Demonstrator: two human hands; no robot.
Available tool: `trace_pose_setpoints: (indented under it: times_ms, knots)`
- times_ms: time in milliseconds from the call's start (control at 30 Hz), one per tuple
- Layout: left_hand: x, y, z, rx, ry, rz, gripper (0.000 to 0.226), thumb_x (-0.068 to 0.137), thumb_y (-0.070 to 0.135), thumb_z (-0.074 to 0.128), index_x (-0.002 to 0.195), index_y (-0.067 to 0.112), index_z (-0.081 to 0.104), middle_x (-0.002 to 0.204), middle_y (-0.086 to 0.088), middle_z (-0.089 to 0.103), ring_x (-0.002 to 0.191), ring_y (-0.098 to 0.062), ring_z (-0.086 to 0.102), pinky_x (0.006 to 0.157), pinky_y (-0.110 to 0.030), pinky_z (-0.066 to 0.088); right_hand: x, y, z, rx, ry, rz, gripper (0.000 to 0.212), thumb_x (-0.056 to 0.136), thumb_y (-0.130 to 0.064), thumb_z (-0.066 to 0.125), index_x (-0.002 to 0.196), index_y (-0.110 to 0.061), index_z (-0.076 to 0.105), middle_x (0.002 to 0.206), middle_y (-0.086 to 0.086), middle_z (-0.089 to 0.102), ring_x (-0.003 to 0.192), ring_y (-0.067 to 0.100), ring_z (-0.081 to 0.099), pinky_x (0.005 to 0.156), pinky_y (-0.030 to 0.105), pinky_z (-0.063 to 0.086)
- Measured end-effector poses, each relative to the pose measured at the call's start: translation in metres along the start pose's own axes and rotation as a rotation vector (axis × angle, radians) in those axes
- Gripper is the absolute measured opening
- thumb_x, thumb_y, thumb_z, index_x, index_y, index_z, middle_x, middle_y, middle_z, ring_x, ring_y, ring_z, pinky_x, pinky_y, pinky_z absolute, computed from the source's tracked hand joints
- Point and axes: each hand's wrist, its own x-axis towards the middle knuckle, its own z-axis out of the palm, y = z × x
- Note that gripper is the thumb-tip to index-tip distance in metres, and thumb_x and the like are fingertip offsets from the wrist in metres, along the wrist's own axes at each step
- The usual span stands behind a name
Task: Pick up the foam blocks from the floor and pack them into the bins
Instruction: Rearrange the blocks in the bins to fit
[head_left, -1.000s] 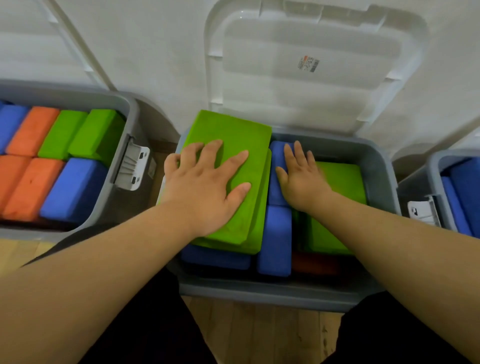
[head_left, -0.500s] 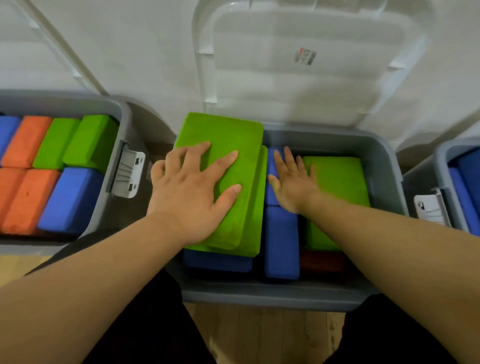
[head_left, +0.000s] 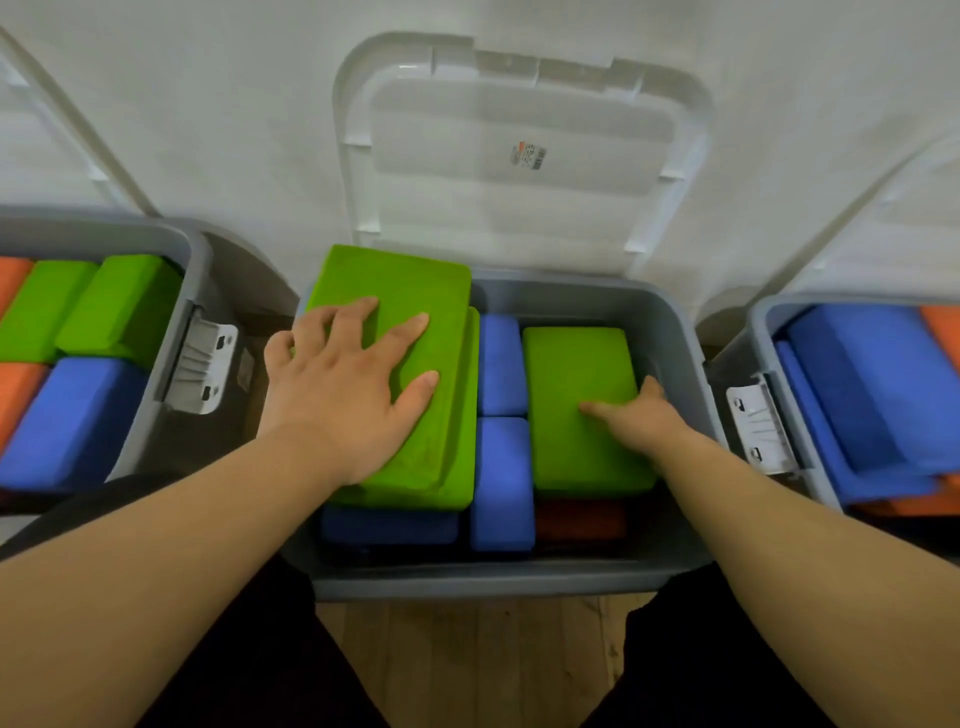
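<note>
**Two hands on green foam blocks in the middle bin**

A flat green foam block (head_left: 400, 332) lies broad face up, its long axis running away from the person toward the wall. The left hand (head_left: 343, 395) rests open on it, palm down and fingers spread, covering its near left part. The block's far end reaches past the fingertips and stands above the bin's far left corner. Directly under that hand and block is a second green block (head_left: 462, 457), lined up the same way, showing along the right and near edges.

The right hand (head_left: 639, 421) grips a third green block (head_left: 576, 374), also flat and pointing toward the wall. The thumb lies on top and the fingers curl down over its right edge, beside the bin wall.

Between the two hands, two blue blocks (head_left: 501, 483) stand end to end in a row. Nearer the person than the left hand, another blue block (head_left: 389, 525) lies lower down. Nearer than the right hand sits a dark orange block (head_left: 579, 519).

All of these are in the grey middle bin (head_left: 519, 579), whose clear lid (head_left: 519, 156) leans against the wall beyond the hands. Left of the left hand, a second bin (head_left: 192, 270) holds green, blue and orange blocks. Right of the right hand, a third bin (head_left: 763, 322) holds blue and orange blocks.
</note>
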Motion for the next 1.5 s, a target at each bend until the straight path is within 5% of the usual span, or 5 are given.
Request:
trace_pose_setpoints:
  times_ms: [233,600,1000,1200,1500]
  knots:
    - [-0.002,0.0,0.0,0.005,0.001,0.008,0.069,0.09,0.08,0.017,0.154,0.055,0.02,0.161,0.0,0.024,0.141,-0.033,0.021,0.109,-0.056,0.027,-0.029,0.0,-0.027,0.073,0.023,-0.123,0.11,0.081,-0.044,0.076,0.157,-0.054,-0.003,0.156,0.013,0.038,0.125,0.042,0.052,0.103,0.059,0.048]
    - [-0.01,0.007,-0.002,0.01,0.04,0.039,0.064,0.094,0.072,0.025,0.153,0.049,0.032,0.156,-0.008,0.031,0.141,-0.035,0.023,0.11,-0.057,0.026,-0.134,-0.05,-0.037,0.052,0.274,-0.437,0.097,0.076,-0.052,0.083,0.157,-0.041,0.03,0.135,-0.006,0.055,0.124,0.021,0.056,0.108,0.039,0.045]
    - [0.0,0.046,-0.022,0.015,-0.111,0.506,0.081,0.085,0.09,0.012,0.155,0.052,0.021,0.164,-0.005,0.027,0.139,-0.04,0.036,0.114,-0.057,0.031,-0.103,-0.052,-0.004,0.694,-0.345,-0.235,0.042,0.111,-0.03,0.037,0.151,-0.043,0.036,0.12,-0.002,0.071,0.108,0.024,0.07,0.095,0.049,0.053]
    - [0.003,0.043,-0.012,0.037,-0.102,0.501,0.079,0.085,0.091,0.015,0.153,0.053,0.026,0.162,-0.002,0.034,0.135,-0.04,0.04,0.109,-0.056,0.032,-0.018,0.005,0.002,-0.137,-0.055,-0.051,0.098,0.088,-0.05,0.073,0.162,-0.018,0.017,0.149,0.019,0.049,0.114,0.037,0.061,0.094,0.042,0.052]
    - [0.003,0.042,-0.01,0.021,-0.081,0.497,0.077,0.086,0.09,0.015,0.153,0.054,0.022,0.161,-0.001,0.034,0.136,-0.038,0.038,0.11,-0.057,0.032,0.014,0.033,0.031,-0.021,-0.059,0.103,0.115,0.081,-0.048,0.083,0.162,-0.019,0.007,0.159,0.022,0.027,0.138,0.046,0.04,0.11,0.052,0.042]
